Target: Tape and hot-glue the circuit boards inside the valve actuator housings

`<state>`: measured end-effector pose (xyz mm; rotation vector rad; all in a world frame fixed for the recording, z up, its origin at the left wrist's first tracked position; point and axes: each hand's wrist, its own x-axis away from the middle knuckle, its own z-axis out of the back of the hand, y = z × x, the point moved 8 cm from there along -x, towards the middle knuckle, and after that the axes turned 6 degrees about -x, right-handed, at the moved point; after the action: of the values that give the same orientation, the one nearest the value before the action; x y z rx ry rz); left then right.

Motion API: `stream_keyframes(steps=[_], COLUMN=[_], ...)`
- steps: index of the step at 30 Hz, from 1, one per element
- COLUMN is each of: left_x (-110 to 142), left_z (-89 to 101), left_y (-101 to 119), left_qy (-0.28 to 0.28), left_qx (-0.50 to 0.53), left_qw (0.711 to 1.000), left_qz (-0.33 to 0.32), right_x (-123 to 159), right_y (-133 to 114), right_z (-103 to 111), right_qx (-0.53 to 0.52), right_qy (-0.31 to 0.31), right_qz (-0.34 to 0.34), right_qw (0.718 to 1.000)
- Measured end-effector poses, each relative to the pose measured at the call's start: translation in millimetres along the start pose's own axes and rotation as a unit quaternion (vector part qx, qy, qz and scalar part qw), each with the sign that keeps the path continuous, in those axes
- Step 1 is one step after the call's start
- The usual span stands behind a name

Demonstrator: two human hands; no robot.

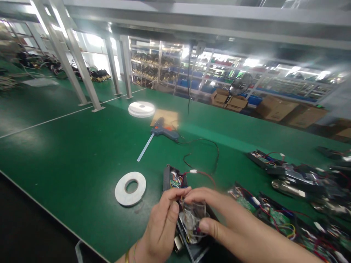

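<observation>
Below the centre of the head view lies an open black device housing [166,178] with wires and a green circuit board at its far end. A clear plastic part [193,215] with wires about it sits in the near half. My left hand [161,223] is closed along the left side of the housing, its thumb close to the clear part. My right hand [219,210] curves over the clear part from the right, thumb and fingers gripping it. The hands hide much of the housing's middle. A red cable [204,172] with a white connector runs out of the far end.
A roll of white tape [130,189] lies left of the housing. Farther back are a hot glue gun [164,132] with a glue stick, its dark cord, and a white reel [141,109]. Several similar open housings [276,215] crowd the right side. Metal posts [79,65] stand at left.
</observation>
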<state>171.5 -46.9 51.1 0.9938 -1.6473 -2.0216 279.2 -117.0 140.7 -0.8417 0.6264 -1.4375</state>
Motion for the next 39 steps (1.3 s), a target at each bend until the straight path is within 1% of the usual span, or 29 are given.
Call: stream_keyframes(steps=[4, 7, 9, 12, 14, 20, 23, 26, 29, 33, 35, 39], left_x=[-2, -1, 0, 3, 4, -4, -8, -8, -6, -3, -2, -1], left_z=[1.9, 5.3, 4.9, -2.6, -6.2, -5.9, -6.5, -7.1, -6.3, -6.1, -6.1, -3.8], left_y=[-3, -3, -3, 0, 3, 6, 4, 4, 7, 11, 11, 10], left_qy=[0.024, 0.045, 0.031, -0.028, -0.040, 0.035, 0.054, 0.053, 0.043, -0.006, -0.035, -0.071], left_qx=[-0.024, -0.011, 0.033, 0.138, 0.157, 0.021, 0.001, 0.001, -0.008, -0.023, 0.005, 0.075], left_qw=[0.999, 0.999, 0.998, 0.988, 0.982, 0.993, 0.991, 0.990, 0.992, 0.993, 0.992, 0.985], left_qz=[0.021, 0.025, 0.033, 0.067, 0.094, 0.113, 0.124, 0.127, 0.122, 0.113, 0.119, 0.135], right_x=[-4, -8, -11, -15, -18, -21, -21, -20, -19, -21, -23, -24], right_y=[-1, -1, 2, 5, 6, 3, 0, -2, -3, 2, 5, 8], right_z=[1, 3, 3, 4, 5, 6, 6, 6, 5, 4, 4, 4], right_qx=[-0.017, -0.042, -0.068, -0.094, -0.096, -0.101, -0.095, -0.093, -0.085, -0.081, -0.087, -0.100], right_qy=[-0.010, -0.001, -0.001, -0.007, -0.008, -0.002, 0.002, 0.003, 0.008, 0.002, 0.000, -0.005], right_qz=[0.007, 0.008, 0.001, -0.002, 0.000, 0.010, 0.017, 0.024, 0.025, 0.002, -0.006, -0.009], right_qw=[1.000, 0.999, 0.998, 0.996, 0.995, 0.995, 0.995, 0.995, 0.996, 0.997, 0.996, 0.995])
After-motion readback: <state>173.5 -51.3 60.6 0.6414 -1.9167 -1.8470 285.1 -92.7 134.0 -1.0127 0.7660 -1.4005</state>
